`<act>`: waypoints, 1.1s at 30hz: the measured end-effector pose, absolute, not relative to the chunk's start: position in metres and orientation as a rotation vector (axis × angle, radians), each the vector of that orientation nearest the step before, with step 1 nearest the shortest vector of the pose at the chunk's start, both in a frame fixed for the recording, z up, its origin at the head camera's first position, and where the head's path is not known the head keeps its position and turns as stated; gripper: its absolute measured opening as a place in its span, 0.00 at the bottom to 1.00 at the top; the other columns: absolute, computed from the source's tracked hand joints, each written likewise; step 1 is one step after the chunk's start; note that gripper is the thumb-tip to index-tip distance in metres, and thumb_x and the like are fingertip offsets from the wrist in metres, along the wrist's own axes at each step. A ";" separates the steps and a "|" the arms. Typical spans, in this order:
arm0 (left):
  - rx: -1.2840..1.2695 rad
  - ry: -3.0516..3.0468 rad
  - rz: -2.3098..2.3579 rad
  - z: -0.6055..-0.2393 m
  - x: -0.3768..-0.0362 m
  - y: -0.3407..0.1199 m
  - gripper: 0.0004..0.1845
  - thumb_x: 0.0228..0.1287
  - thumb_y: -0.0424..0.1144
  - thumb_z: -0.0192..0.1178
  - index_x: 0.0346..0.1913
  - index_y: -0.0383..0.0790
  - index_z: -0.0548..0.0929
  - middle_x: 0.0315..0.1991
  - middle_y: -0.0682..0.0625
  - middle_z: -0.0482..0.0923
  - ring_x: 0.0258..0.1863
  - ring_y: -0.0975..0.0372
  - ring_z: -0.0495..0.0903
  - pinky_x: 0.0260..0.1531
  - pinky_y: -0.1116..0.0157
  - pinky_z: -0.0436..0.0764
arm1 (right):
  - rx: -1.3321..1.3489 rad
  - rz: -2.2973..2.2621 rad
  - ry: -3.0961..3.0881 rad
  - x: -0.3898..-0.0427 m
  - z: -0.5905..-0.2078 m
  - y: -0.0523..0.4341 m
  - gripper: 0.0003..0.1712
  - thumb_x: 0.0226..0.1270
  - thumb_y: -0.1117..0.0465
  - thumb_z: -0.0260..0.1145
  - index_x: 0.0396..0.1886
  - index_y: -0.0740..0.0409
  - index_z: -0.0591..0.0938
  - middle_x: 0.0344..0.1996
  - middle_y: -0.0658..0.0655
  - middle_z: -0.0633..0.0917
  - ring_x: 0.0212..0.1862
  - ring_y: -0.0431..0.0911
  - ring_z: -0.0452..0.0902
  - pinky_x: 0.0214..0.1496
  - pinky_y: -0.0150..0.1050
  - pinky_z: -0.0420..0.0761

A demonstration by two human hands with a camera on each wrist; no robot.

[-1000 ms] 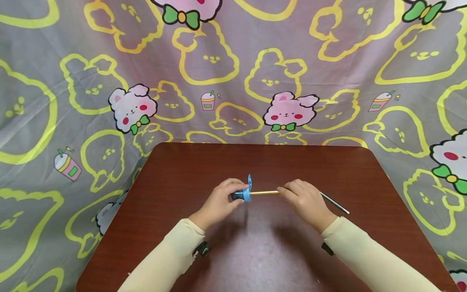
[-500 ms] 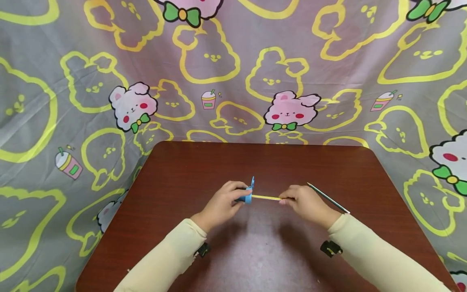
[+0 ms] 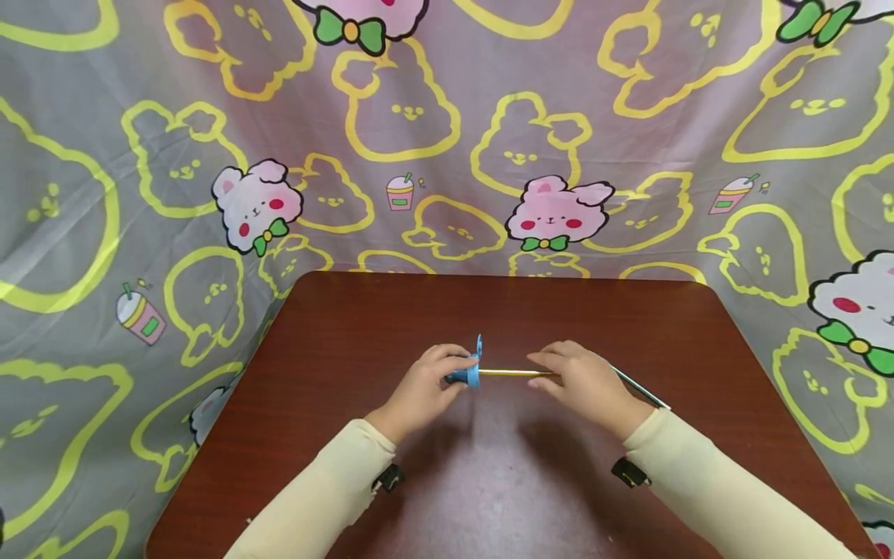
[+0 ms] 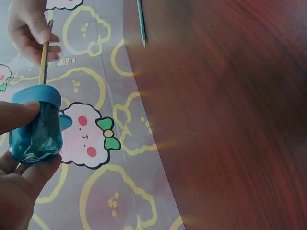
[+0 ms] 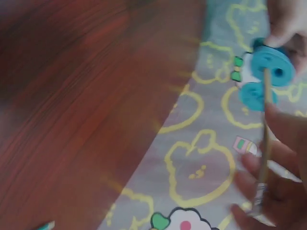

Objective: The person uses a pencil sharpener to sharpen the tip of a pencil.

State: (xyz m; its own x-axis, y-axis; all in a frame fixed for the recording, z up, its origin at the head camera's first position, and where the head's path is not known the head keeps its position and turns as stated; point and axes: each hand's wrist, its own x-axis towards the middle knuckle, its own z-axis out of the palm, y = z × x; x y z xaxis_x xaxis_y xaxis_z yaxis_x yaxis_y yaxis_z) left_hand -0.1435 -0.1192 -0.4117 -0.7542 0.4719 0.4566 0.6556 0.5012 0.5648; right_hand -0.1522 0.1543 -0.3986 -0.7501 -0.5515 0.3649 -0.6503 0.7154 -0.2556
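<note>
Fingers of the left hand (image 3: 422, 388) clamp the blue sharpener (image 3: 466, 374) — right hand (image 3: 585, 382) pinches the yellow pencil (image 3: 508, 373). Its long axis lies level, tip seated leftward in the sharpener.

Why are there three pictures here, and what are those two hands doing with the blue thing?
No machine is here: a person wearing small cameras does the work. The big picture comes from a camera on the head, looking down at a dark red-brown wooden table. The other two come from cameras strapped to each wrist, so they look sideways and show the same things close up.

The left hand holds a small blue plastic pencil sharpener with a see-through cup, fingers curled round it. The right hand pinches a thin yellow wooden pencil, whose other end goes into the sharpener's top.

A second pencil, teal-coloured, lies on the table just past the right hand. Behind everything hangs a grey cloth with yellow bear outlines and pink bunnies.
</note>
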 end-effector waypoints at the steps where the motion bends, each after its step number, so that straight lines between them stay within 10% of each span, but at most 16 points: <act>1: -0.935 -2.521 -1.132 -0.411 -0.143 -0.120 0.22 0.53 0.23 0.69 0.53 0.37 0.84 0.51 0.45 0.77 0.49 0.56 0.76 0.32 0.72 0.80 | 0.968 0.477 -2.563 -0.151 -0.400 0.155 0.20 0.51 0.57 0.77 0.45 0.57 0.87 0.37 0.52 0.84 0.40 0.47 0.79 0.38 0.44 0.80; 7: -0.861 -2.544 -1.249 -0.405 -0.144 -0.124 0.21 0.52 0.24 0.69 0.52 0.36 0.84 0.50 0.45 0.78 0.43 0.58 0.77 0.30 0.68 0.78 | 1.111 0.306 -2.176 -0.151 -0.410 0.159 0.08 0.63 0.64 0.66 0.41 0.62 0.85 0.34 0.55 0.81 0.36 0.49 0.77 0.34 0.43 0.79; 12: -0.869 -2.572 -1.279 -0.405 -0.144 -0.125 0.21 0.53 0.25 0.69 0.52 0.36 0.84 0.50 0.45 0.78 0.42 0.58 0.77 0.30 0.69 0.78 | 1.138 0.228 -2.010 -0.152 -0.417 0.159 0.22 0.79 0.64 0.42 0.39 0.64 0.83 0.32 0.56 0.79 0.32 0.50 0.75 0.27 0.41 0.75; 24: -1.032 -2.487 -1.017 -0.406 -0.145 -0.123 0.22 0.51 0.22 0.69 0.51 0.35 0.85 0.49 0.45 0.79 0.49 0.55 0.76 0.37 0.69 0.80 | 1.006 0.650 -2.414 -0.149 -0.413 0.155 0.06 0.48 0.66 0.76 0.28 0.57 0.88 0.22 0.46 0.79 0.26 0.39 0.74 0.26 0.34 0.75; 33: -1.092 -2.358 -0.939 -0.411 -0.144 -0.120 0.20 0.49 0.22 0.71 0.48 0.37 0.87 0.48 0.45 0.80 0.49 0.55 0.77 0.44 0.68 0.80 | 0.742 1.340 -3.067 -0.159 -0.390 0.163 0.05 0.62 0.61 0.69 0.31 0.57 0.89 0.23 0.50 0.84 0.27 0.39 0.72 0.28 0.34 0.73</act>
